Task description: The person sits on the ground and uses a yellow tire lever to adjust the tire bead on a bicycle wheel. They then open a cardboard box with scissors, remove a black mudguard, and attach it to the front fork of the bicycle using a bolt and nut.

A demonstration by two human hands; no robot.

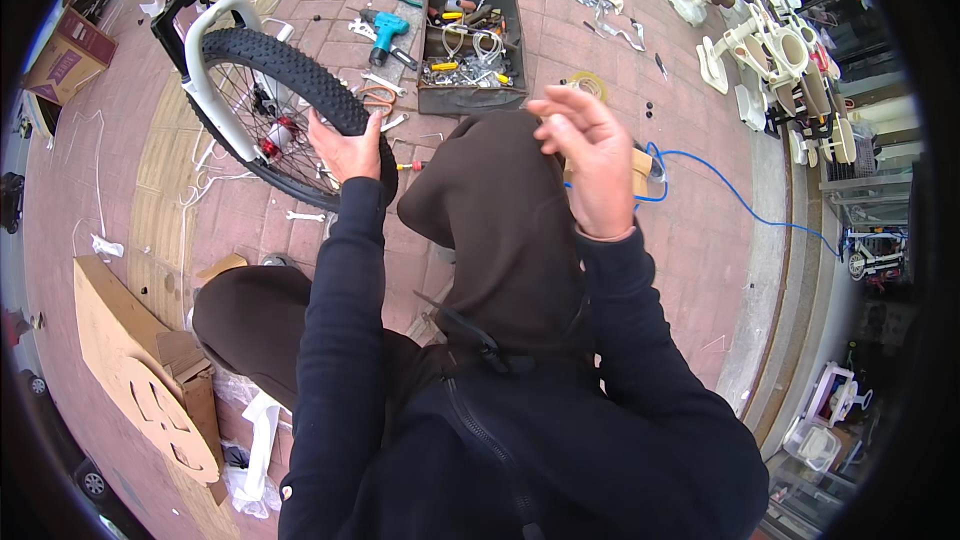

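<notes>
A bicycle wheel with a knobby black tyre [290, 68] stands at the left, held in a white and black front fork [207, 65]. My left hand [350, 152] is at the near right side of the wheel, its thumb over the tyre and its fingers on the spoke side. A red and silver hub [277, 137] shows among the spokes. My right hand [597, 160] is raised over my right knee, apart from the wheel. Its fingers are loosely bent and somewhat apart, with nothing visible in them.
A black toolbox [470, 100] full of tools lies ahead. Left of it are a teal cordless drill [386, 32], wrenches [385, 84] and orange-handled scissors [378, 97]. A blue cable [735, 190] crosses at right, near piled plastic parts [795, 50]. Cardboard [150, 360] lies lower left.
</notes>
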